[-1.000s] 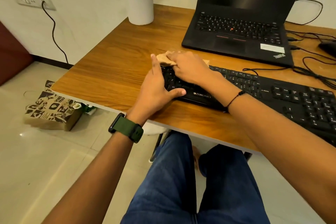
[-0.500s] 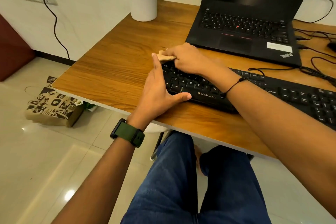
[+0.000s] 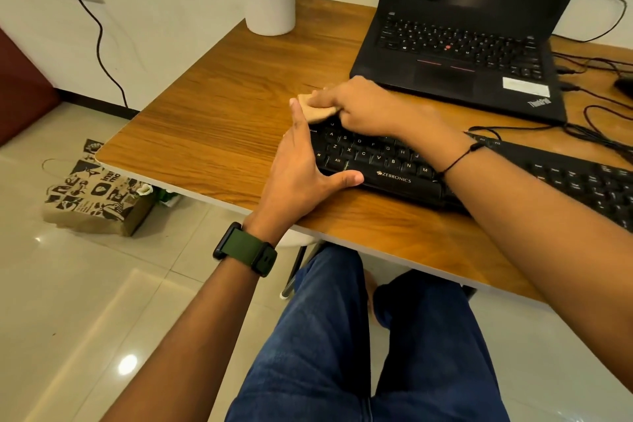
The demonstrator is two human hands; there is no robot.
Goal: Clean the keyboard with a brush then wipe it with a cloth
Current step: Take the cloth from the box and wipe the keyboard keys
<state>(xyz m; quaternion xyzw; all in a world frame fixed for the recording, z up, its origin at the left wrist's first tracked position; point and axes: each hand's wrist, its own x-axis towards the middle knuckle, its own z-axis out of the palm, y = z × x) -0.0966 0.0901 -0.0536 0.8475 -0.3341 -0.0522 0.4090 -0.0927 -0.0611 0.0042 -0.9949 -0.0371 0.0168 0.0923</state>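
my right hand [image 3: 368,106] lies over the far left corner of the black keyboard [image 3: 387,164], its fingers [image 3: 325,96] curled down around a small beige cloth [image 3: 317,112], pressing it onto the top rows of keys. the cloth shows only as a pale fold poking out beneath and ahead of those fingers, right at the keyboard's left end; the rest of it is hidden under my palm. my left hand [image 3: 301,168] is flat against the keyboard's left edge, fingers straight and pointing away from me along that edge, the thumb stretched out along the front edge near the brand label, so it braces the keyboard without gripping it. the tip of my left forefinger sits just beside the cloth, touching or nearly so; i cannot tell which. the keyboard runs along the near edge of the wooden surface [image 3: 212,120] and off toward the right edge. a black laptop [image 3: 462,44] stands open behind it, toward the far edge, and a white plant pot [image 3: 270,0] sits at the far left corner. a green watch [image 3: 246,250] is on my left wrist and a thin black cord on my right.
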